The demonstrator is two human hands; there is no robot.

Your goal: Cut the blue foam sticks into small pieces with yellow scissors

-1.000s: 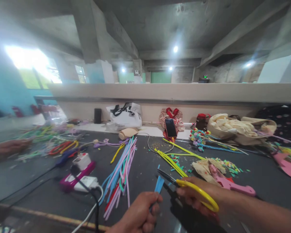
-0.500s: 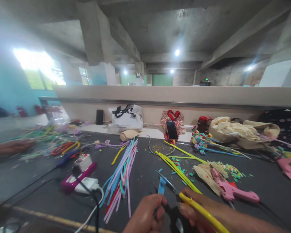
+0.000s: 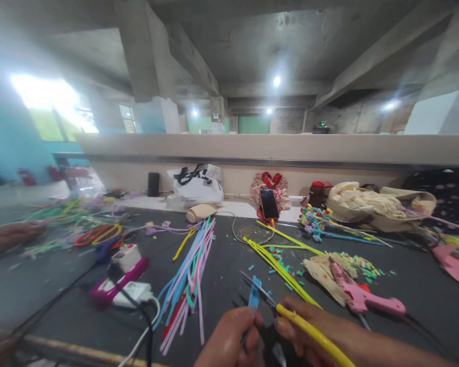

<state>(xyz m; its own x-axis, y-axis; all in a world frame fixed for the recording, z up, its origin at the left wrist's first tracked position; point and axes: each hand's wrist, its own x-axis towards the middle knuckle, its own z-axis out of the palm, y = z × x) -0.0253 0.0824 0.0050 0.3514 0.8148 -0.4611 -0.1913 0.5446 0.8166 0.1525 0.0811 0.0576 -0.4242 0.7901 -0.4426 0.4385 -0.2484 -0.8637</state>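
Observation:
My left hand [image 3: 233, 334], at the bottom centre, is closed with thumb and finger pinching a short bunch of blue pipe cleaners [image 3: 254, 293] that stick up from the grip. My right hand [image 3: 309, 326] is wrapped round the yellow handle of a pair of scissors [image 3: 306, 329]. One long blade crosses the upper part of the blue bunch; the other blade is mostly hidden by the bunch and my hands. Small blue cut pieces [image 3: 251, 267] lie on the table just beyond the blades. Yellow-green pipe cleaners [image 3: 279, 267] run behind my right hand.
Lilac, blue and pink pipe cleaners [image 3: 191, 280] lie left of centre. Further left are a purple power strip [image 3: 137, 272] with cords and a co-worker's blurred hand [image 3: 15, 235]. On the right lie a pink glue gun [image 3: 375, 302] and small cut bits. A phone [image 3: 269, 205] leans at the back.
The scissors have shifted slightly left across the blue bunch, with my right hand following. My left hand stays nearly in place. The whole view has swung a little, and the co-worker's hand has moved left.

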